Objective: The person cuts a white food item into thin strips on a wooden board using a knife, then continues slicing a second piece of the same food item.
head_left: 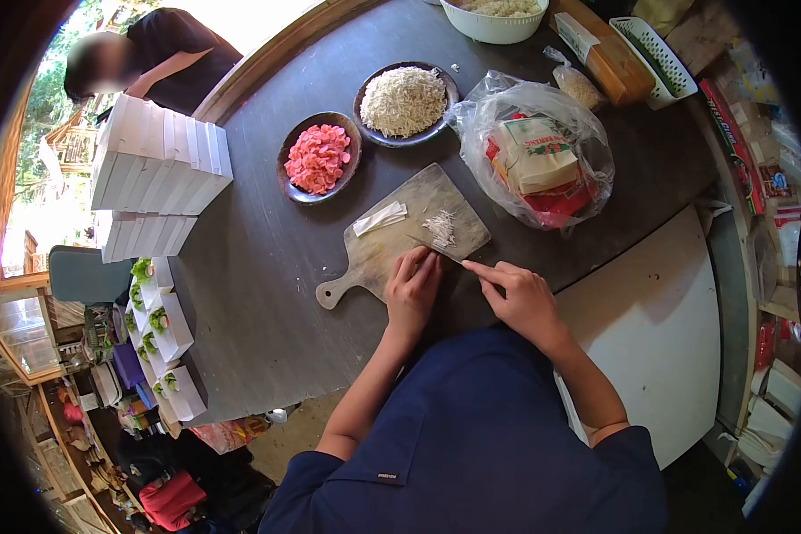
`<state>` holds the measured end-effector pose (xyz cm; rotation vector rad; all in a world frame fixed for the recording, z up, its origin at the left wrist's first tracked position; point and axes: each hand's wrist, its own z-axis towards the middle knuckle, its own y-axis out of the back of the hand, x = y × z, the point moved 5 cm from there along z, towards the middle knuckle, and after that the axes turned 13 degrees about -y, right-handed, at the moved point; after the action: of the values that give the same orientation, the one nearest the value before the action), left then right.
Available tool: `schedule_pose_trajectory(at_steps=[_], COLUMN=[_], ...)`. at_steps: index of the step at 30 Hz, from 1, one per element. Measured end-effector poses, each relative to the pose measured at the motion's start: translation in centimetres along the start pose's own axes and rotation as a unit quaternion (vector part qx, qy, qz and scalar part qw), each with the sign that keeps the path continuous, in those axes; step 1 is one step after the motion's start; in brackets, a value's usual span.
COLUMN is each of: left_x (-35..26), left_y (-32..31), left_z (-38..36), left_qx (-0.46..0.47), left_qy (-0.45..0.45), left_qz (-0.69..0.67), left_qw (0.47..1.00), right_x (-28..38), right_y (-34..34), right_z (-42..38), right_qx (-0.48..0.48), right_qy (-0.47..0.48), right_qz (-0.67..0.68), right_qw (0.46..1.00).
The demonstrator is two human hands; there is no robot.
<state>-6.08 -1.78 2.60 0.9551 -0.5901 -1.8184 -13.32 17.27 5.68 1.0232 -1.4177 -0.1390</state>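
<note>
A wooden cutting board [386, 233] with a handle lies on the dark table in front of me. My right hand [518, 301] is closed around the handle of a knife [445, 254], its blade over the board's near edge. Beside the blade, my left hand [411, 283] rests at the board with its fingers bent and drawn together; what lies under the fingertips is hidden. Just beyond the blade is a small heap of thin pale shreds [440, 228]. Several longer whitish strips [380, 218] lie together to the left of it.
Behind the board stand a bowl of pink slices [317, 158] and a bowl of pale shreds [404, 101]. A clear plastic bag [587, 147] with packets sits at right. White boxes [156, 169] are stacked at left, near open boxes with greens [171, 325]. Another person [173, 58] stands beyond the table.
</note>
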Motion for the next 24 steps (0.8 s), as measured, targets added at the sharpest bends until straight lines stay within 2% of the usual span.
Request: schedule_pose_trajectory(at_steps=[10,15,18,24], left_x=[0.0,-0.1,0.2,0.0], left_y=[0.1,0.1,0.1,0.0], left_z=[0.0,-0.2,-0.2,-0.2], left_qx=[-0.004,0.002,0.011,0.006], left_qy=[0.006,-0.004,0.003,0.004], left_qz=[0.001,0.006,0.005,0.005], left_qw=[1.000,1.000,1.000,1.000], right_x=[-0.2,0.3,0.7,0.0], right_y=[-0.8,-2.3,-1.6,-0.7], right_z=[0.0,1.7,1.7,0.3], right_qx=[0.009,-0.026,-0.017,-0.009], right_qy=[-0.017,0.028,0.011,0.009], right_qz=[-0.026,0.006,0.038,0.001], right_qw=[0.999,0.999,0.999,1.000])
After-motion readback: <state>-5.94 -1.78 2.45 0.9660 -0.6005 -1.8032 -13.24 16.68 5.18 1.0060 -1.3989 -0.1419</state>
